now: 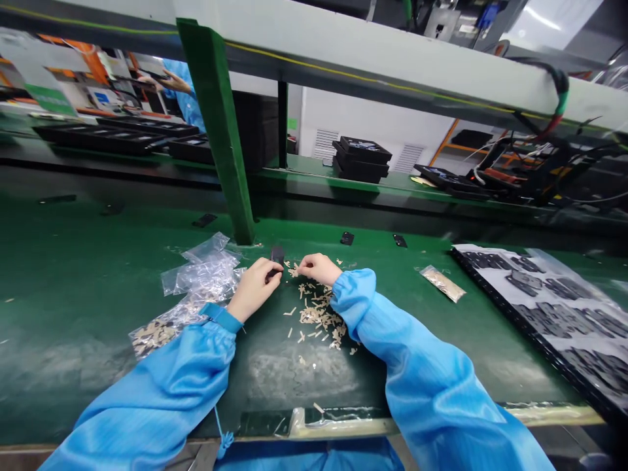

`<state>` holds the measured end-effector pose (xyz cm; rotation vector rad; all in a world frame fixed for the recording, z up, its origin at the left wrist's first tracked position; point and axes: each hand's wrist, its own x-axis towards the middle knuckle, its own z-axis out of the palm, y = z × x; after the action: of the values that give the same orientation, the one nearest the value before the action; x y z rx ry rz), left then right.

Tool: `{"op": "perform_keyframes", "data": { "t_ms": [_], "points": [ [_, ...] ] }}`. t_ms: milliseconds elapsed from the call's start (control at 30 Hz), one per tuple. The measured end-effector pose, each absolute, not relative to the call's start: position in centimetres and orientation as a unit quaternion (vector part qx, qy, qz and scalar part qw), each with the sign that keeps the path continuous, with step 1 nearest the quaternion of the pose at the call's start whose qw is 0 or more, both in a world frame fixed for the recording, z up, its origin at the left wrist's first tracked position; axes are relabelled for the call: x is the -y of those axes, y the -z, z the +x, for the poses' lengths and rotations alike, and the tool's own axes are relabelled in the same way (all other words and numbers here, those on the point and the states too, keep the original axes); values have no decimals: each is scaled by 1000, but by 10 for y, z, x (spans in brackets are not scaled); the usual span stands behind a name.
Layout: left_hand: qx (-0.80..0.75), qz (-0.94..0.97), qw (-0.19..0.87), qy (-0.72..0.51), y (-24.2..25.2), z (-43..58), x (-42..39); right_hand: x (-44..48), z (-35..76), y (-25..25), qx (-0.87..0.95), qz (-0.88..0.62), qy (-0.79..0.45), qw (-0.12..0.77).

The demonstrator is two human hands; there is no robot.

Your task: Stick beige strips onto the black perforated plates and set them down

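My left hand [254, 288] pinches a small dark part [277, 255] upright between its fingertips. My right hand [318, 269] sits just beside that part, fingers drawn together, and whether they hold a tiny strip is too small to tell. Below and between my hands lies a loose heap of small tan strips [316, 314] on the green bench mat [93, 275]. Left of my left hand, a clear plastic bag [203, 275] holds more of these strips near its lower end. Both sleeves are blue.
A black tray [540, 314] of dark parts lies at right, with a small strip-filled bag [442, 283] beside it. Several small black parts lie on the mat. A green post [216, 131] rises behind; a co-worker's hand [174, 82] and stacked black trays [362, 159] are beyond.
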<state>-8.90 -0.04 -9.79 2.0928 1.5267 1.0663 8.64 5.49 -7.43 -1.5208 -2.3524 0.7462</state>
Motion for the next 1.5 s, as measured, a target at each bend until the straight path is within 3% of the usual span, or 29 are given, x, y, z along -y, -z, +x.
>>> {"op": "perform_keyframes", "data": {
  "t_ms": [633, 1000, 1367, 1500],
  "points": [
    [-521, 715, 260, -387, 95, -82, -12, -55, 87, 80, 747, -472, -385, 265],
    [-481, 712, 239, -452, 47, -22, 4, -13, 133, 43, 732, -434, -289, 439],
    [-436, 800, 165, -377, 12, 6, -8, -7, 169, 23, 788, -400, -174, 435],
    [-448, 766, 232, -398, 13, 9, -9, -8, 171, 22, 761, -387, -191, 484]
  ]
}}
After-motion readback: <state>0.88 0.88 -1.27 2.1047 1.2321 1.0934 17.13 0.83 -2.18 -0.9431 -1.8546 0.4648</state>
